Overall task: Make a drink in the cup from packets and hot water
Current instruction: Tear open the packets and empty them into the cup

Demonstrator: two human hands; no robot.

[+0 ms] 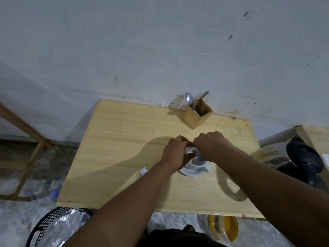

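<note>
- Head view: the white cup (194,165) sat on a saucer (193,172) in the middle of the wooden table (115,148).
- The left hand (176,154) and right hand (211,145) were bunched close together right above the cup.
- Both pinched something small; I could not tell what.
- A small white packet (143,171) lay left of the cup.
- A wooden box (197,114) with a spoon (189,99) stood near the wall.

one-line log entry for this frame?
stage: packet over cup | left hand: on packet | right hand: on packet | cup: on saucer | kettle: right, untouched

Wooden cutlery holder (197,115) by the wall; black basket (47,222) below table edge
</note>
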